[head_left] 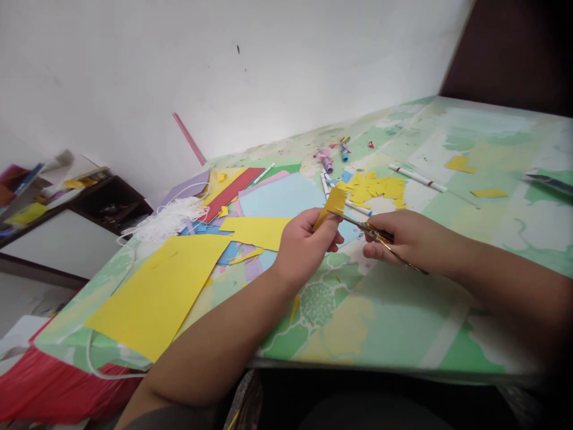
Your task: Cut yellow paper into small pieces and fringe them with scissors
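My left hand [307, 242] pinches a small yellow paper strip [332, 206] whose upper edge is cut into a fringe. In my right hand [403, 239] is a pair of gold-coloured scissors [380, 236], with the blades reaching left to the strip near my left thumb. Both hands are above the table's near middle. Behind them lies a heap of yellow paper pieces [373, 188], several with cut edges. To the left of my left hand is a yellow paper piece [257, 232], and a large yellow sheet [159, 292] lies nearer the table's left edge.
A tangle of white string [168, 221] lies at the left beside coloured sheets, including a light blue one [280, 194]. White markers [418, 178] and small paper rolls [344, 149] are at the back. A dark blade-like object [550, 182] is at the right. A shelf [102, 206] stands left.
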The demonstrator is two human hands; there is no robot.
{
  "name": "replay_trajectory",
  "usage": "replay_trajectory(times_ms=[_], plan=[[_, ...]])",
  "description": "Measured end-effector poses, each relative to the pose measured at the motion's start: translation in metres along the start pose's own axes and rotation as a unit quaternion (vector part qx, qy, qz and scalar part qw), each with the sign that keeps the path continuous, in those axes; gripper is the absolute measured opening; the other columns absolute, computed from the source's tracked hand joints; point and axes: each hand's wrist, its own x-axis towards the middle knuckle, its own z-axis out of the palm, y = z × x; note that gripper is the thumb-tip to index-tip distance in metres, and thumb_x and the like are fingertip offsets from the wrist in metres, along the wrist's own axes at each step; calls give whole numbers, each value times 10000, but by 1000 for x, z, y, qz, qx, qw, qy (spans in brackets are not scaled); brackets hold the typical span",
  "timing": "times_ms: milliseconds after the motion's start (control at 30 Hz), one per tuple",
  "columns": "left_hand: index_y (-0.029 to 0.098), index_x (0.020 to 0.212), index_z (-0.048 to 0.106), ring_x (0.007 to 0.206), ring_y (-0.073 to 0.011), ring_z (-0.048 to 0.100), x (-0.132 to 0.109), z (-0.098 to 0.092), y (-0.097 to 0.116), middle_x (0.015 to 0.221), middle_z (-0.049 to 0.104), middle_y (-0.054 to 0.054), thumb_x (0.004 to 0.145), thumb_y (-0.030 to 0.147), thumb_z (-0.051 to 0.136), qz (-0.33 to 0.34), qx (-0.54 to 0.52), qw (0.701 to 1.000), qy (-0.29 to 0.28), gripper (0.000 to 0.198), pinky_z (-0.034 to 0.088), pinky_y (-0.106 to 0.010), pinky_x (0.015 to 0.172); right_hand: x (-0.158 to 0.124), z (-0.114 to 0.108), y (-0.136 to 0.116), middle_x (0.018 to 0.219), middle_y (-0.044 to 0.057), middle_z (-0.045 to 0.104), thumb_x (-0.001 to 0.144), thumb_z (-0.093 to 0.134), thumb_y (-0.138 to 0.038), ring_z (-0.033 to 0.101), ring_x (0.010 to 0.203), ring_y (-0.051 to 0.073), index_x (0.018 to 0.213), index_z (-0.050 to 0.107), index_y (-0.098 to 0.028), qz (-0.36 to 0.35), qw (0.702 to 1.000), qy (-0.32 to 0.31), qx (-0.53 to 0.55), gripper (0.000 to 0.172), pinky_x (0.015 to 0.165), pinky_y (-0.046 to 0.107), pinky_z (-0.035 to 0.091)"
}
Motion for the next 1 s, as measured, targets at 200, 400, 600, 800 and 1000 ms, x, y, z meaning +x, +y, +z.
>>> replay_trajectory(times_ms=[200,400,600,800,1000], plan=[[170,574,532,454,-65,450,0,-1,0,513,546,36,741,321,535,-2,26,1000,5,225,371,-191,444,-1,0,-1,589,4,502,712,375,-695,439,536,134,679,472,-198,-10,1000,2,2,508,492,250,286],[171,578,536,473,-70,471,0,0,0,508,535,41,724,276,537,4,17,1000,4,180,384,-198,471,-2,0,0,598,-3,491,734,388,-661,437,542,132,686,464,-198,-37,999,-6,24,472,500,250,283],[172,575,541,474,-68,488,-1,1,-1,490,528,46,727,251,532,7,-12,1000,-6,172,406,-203,494,-2,0,0,588,-11,476,738,394,-656,433,536,131,675,448,-202,-46,998,-5,33,461,494,249,286],[171,552,540,488,-73,491,-2,0,1,482,523,45,721,228,537,13,5,1000,-2,178,413,-212,517,-2,0,-1,581,-13,461,746,396,-640,415,533,124,659,437,-202,-54,998,-7,36,449,492,242,285],[175,548,534,503,-80,495,-3,1,2,490,525,42,719,222,531,13,13,1000,-2,178,417,-221,532,-3,-1,-2,589,-15,461,755,404,-620,419,544,126,655,427,-204,-56,997,-28,48,429,500,241,298]])
